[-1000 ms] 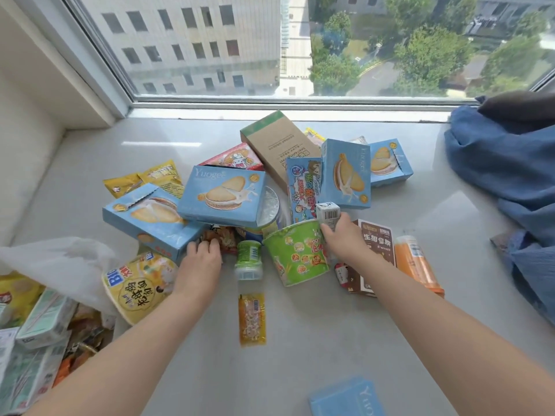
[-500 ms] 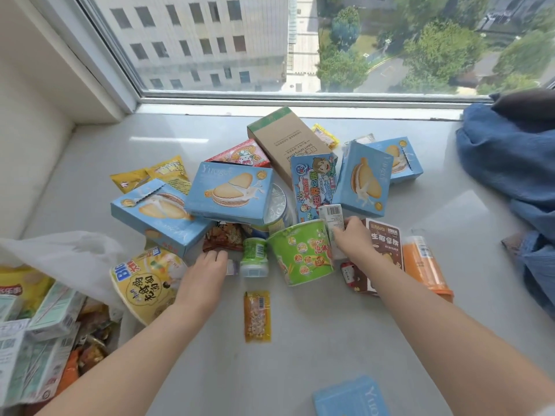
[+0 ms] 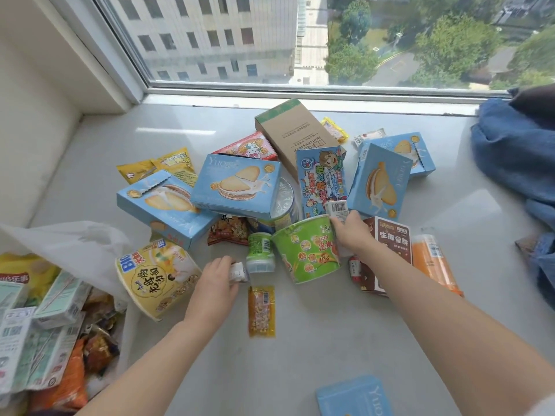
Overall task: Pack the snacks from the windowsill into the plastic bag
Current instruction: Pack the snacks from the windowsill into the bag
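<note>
Snacks lie heaped on the grey windowsill point(image 3: 315, 340): several blue biscuit boxes point(image 3: 237, 187), a green cup point(image 3: 306, 250), a yellow noodle bowl point(image 3: 156, 277), a small green-labelled bottle point(image 3: 259, 250) and an orange sachet point(image 3: 261, 310). The white plastic bag point(image 3: 69, 250) gapes at the left, with packets inside it at the lower left. My left hand point(image 3: 214, 283) is curled on a small white packet point(image 3: 238, 271) beside the bottle. Behind the green cup, my right hand point(image 3: 351, 235) grips a white barcode pack point(image 3: 338, 210).
A brown cardboard box point(image 3: 295, 136) lies near the window frame. A brown printed box point(image 3: 390, 244) and an orange pack point(image 3: 432, 262) sit right of my right hand. Blue cloth point(image 3: 516, 151) covers the sill's right end. Another blue box point(image 3: 354, 396) lies near me.
My left hand has drawn back from under the blue box towards me and closed on the small white packet. My right hand stays on the barcode pack.
</note>
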